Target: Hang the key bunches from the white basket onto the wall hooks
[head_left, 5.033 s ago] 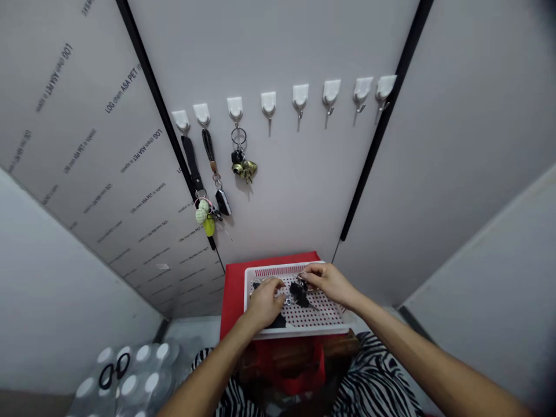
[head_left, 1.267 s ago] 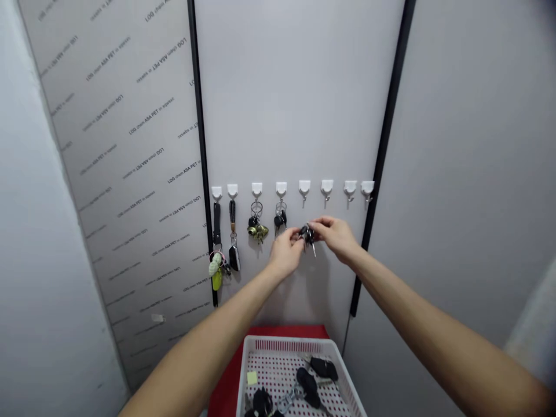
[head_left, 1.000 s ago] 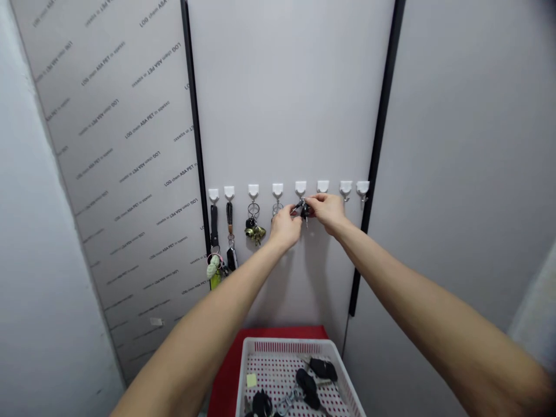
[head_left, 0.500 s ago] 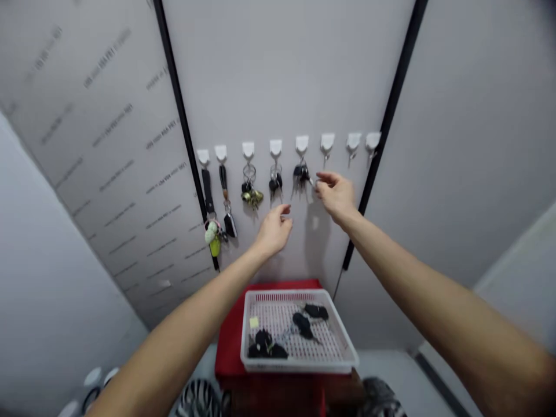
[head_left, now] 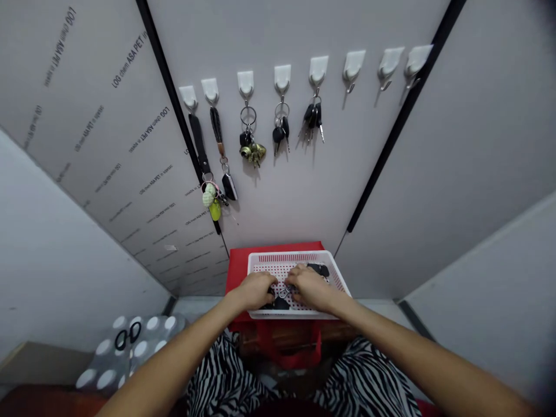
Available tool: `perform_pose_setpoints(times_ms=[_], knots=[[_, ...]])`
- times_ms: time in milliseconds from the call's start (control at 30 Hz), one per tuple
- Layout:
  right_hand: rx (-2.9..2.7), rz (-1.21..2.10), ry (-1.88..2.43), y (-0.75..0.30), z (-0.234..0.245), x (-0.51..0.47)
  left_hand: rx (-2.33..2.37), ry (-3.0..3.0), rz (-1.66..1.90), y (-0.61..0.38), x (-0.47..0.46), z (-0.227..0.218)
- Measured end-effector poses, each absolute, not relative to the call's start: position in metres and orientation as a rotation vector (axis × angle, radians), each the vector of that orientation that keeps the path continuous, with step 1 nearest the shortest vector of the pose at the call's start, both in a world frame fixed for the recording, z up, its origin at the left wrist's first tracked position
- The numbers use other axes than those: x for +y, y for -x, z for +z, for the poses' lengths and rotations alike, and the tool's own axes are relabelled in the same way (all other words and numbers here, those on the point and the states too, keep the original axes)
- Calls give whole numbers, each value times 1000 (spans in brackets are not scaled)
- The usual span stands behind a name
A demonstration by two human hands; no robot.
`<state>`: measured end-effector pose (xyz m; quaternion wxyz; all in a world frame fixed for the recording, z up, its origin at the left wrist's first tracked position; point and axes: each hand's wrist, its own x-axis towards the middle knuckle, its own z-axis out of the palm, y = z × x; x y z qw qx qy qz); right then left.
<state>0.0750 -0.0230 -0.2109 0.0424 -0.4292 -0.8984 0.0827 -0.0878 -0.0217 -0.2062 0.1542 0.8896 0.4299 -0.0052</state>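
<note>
Both my hands are down inside a white perforated basket (head_left: pixel 339 277) on a red stand (head_left: pixel 237 267). My left hand (head_left: pixel 255 289) is curled over dark keys at the basket's left. My right hand (head_left: pixel 309 288) is curled beside it, and a metal key ring (head_left: pixel 284 291) shows between the two. Another black key fob (head_left: pixel 320 269) lies at the basket's back right. What each hand grips is hidden by the fingers. On the wall above, the key bunch (head_left: pixel 313 117) hangs from the fifth white hook (head_left: pixel 318 68).
A row of white hooks runs across the wall; the five on the left carry keys and straps, the three on the right (head_left: pixel 388 61) are bare. Black vertical strips (head_left: pixel 398 128) frame the panel. A dotted grey cushion (head_left: pixel 125 356) lies at lower left. My zebra-print legs (head_left: pixel 369 382) are below.
The key bunch was hung on the fifth hook and released. Both hands then dropped from the wall into the basket, and the view tilted down.
</note>
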Motion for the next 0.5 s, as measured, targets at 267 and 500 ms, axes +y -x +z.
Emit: perform_pose_setpoints(times_ms=[267,500], knots=[[-2804,132,1394,-68,-211,-17,1355,-2565,23,78,-24,-208],[-2325,569,1410,-75,-205,-16,1299,-2032,521,68,-12,-203]])
